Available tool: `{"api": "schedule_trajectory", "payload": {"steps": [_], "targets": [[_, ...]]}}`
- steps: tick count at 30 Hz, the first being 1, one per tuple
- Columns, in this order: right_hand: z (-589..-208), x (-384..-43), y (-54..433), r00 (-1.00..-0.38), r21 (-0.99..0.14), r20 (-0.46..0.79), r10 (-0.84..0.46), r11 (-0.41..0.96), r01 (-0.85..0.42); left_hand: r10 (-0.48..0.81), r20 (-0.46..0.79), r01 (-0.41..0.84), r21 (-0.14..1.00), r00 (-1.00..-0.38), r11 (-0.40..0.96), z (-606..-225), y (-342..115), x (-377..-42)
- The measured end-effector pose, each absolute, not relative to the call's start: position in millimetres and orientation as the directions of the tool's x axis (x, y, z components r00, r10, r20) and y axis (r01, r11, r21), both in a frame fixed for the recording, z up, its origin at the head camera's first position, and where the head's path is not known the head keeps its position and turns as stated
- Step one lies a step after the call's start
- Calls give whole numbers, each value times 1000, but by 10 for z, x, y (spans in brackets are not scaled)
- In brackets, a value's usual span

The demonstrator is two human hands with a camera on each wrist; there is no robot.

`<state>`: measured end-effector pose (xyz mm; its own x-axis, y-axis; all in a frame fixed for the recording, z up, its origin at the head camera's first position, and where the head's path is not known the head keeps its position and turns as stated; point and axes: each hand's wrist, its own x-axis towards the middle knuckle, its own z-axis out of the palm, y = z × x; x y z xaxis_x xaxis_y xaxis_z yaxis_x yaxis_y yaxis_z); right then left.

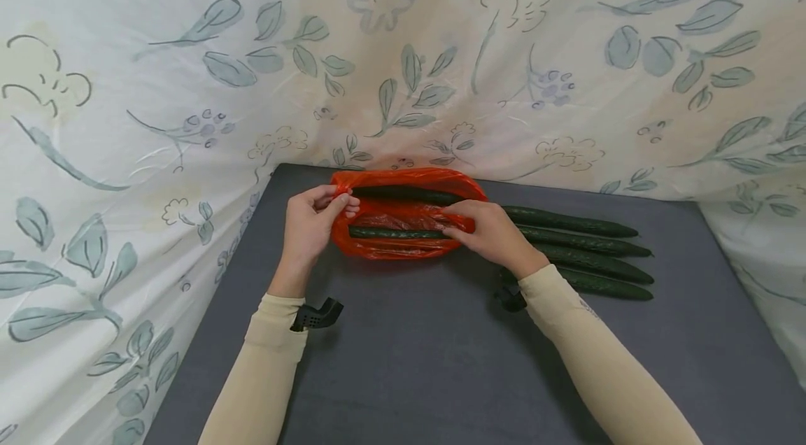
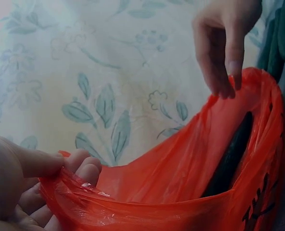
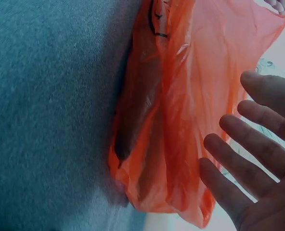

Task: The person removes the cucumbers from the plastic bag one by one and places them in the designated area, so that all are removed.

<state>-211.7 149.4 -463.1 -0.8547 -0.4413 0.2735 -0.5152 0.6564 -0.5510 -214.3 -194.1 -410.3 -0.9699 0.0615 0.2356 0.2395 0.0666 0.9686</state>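
A red plastic bag (image 1: 393, 250) lies on its side at the back of the table, its mouth spread. Inside it are two dark green cucumbers, one along the back (image 1: 406, 193) and one nearer the front (image 1: 397, 233). My left hand (image 1: 308, 224) pinches the bag's left rim between thumb and fingers, as the left wrist view also shows. Over the bag's right end is my right hand (image 1: 494, 231). In the right wrist view its fingers (image 3: 246, 166) are spread beside the bag and hold nothing. Through the thin plastic there, a cucumber (image 3: 135, 108) shows.
Several more cucumbers (image 1: 595, 263) lie side by side on the dark grey table (image 1: 415, 361), right of the bag and behind my right wrist. A floral curtain (image 1: 390, 81) hangs directly behind the table and along its left side.
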Motion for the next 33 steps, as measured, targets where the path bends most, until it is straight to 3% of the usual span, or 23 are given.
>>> {"api": "schedule_trajectory", "payload": {"steps": [14, 21, 27, 33], "targets": [[-4738, -2313, 1284, -842, -553, 242, -482, 645, -528, 67, 228, 231, 972, -971, 48, -4085, -1923, -2161], [-4764, -2385, 1160, -849, -580, 143, -508, 653, -488, 77, 222, 227, 972, -972, 58, -4075, -1943, -2154], [-4816, -2354, 1074, -863, -523, 41, -504, 725, -448, 82, 227, 231, 972, -970, 43, -4087, -1981, -2138], [-4857, -2290, 989, -867, -453, 47, -497, 763, -462, 88, 226, 229, 973, -970, 32, -4097, -2023, -2128]]}}
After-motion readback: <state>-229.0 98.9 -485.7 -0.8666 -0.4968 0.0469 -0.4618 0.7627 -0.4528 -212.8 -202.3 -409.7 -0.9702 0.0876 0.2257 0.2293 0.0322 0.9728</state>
